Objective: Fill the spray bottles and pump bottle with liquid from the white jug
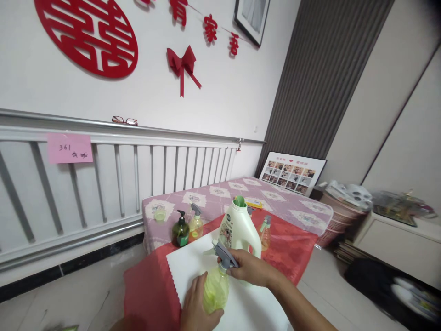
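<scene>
Spray bottle (216,292) in pale yellow-green sits in front of you, over the white mat (186,264), its grey spray head (224,255) pointing up and to the left. You have both hands on it. Your left hand (197,303) is partly curled, cupping the lower body from the left with the thumb across its base. Your right hand (245,267) is closed around the neck, fingers and thumb gripping just below the spray head. Whether the bottle's bottom touches the mat, you cannot tell from this angle.

Just behind your right hand stands the large pale jug (243,230), upright, with a green piece (239,201) at its mouth. To its left, near the mat's far edge, you have a dark green pump bottle (181,233) right beside a second sprayer (196,226). An orange-tinted bottle (265,236) shows to the right of the jug, partly hidden by it. Under the mat, a red cloth (292,243) covers part of the surface, over a lilac patterned tablecloth (220,191).
</scene>
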Demonstrator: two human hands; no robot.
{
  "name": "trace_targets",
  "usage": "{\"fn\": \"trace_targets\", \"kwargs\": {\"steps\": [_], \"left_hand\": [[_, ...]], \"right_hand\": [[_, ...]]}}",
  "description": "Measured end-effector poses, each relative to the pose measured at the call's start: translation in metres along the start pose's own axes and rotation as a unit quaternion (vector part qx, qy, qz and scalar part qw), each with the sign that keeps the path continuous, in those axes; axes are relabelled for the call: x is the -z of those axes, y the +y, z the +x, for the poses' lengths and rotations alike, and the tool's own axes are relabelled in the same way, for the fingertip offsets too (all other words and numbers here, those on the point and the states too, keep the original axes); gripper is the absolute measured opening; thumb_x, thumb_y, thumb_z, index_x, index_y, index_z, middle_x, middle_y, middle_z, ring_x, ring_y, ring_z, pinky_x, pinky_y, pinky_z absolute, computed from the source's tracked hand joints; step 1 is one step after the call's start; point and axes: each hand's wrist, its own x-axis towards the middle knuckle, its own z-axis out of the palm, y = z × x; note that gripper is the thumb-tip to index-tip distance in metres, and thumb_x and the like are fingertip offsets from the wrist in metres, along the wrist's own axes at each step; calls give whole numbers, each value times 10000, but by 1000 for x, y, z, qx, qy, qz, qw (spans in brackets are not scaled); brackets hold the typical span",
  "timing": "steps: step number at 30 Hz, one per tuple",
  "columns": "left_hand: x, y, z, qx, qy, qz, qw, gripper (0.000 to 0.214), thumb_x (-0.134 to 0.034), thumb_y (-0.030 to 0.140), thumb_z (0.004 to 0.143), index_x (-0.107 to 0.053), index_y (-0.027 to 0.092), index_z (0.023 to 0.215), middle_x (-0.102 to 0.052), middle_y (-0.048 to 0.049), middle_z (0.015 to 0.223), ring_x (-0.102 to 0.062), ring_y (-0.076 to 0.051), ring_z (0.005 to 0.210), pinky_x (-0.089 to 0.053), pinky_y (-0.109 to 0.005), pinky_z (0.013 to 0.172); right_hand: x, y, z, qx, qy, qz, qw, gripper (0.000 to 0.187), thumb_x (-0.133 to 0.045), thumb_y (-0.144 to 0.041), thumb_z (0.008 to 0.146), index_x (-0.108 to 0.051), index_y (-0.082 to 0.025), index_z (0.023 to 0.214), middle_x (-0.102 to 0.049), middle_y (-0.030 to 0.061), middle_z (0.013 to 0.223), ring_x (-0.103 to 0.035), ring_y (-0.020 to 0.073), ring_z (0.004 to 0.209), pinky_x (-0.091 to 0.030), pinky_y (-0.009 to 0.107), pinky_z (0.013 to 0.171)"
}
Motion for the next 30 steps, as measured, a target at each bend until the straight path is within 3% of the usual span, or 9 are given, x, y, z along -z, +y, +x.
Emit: {"fn": "trace_targets", "kwargs": {"steps": [11, 21, 30], "left_hand": [[-4, -4, 3, 0, -6, 10, 1000, 962, -591, 314, 579, -274, 124, 1467, -384, -116, 1533, -341, -239, 1419, -265, -285, 1180], [-5, -9, 1, -26, 6, -22, 999, 935, -608, 316, 603, -303, 79, 1454, -433, -157, 1510, -391, -309, 1398, -302, -416, 1193], [-5, -7, 0, -24, 6, -11, 1000, 975, -602, 302, 584, -261, 88, 1472, -408, -153, 1527, -372, -292, 1412, -299, -414, 1197]], "right_hand": [[-7, -4, -7, -12, 15, 33, 999, 261, -589, -236, 758, -656, -186, 1005, -677, 34, 940, -622, 225, 898, -482, 328, 824], [-12, -10, -14, -17, 52, 55, 997, 272, -579, -272, 769, -660, -206, 1020, -684, 26, 950, -625, 234, 909, -487, 346, 829], [-16, -11, -13, -8, 60, 52, 997, 257, -623, -267, 755, -670, -204, 999, -659, 19, 921, -611, 212, 864, -479, 326, 808]]}}
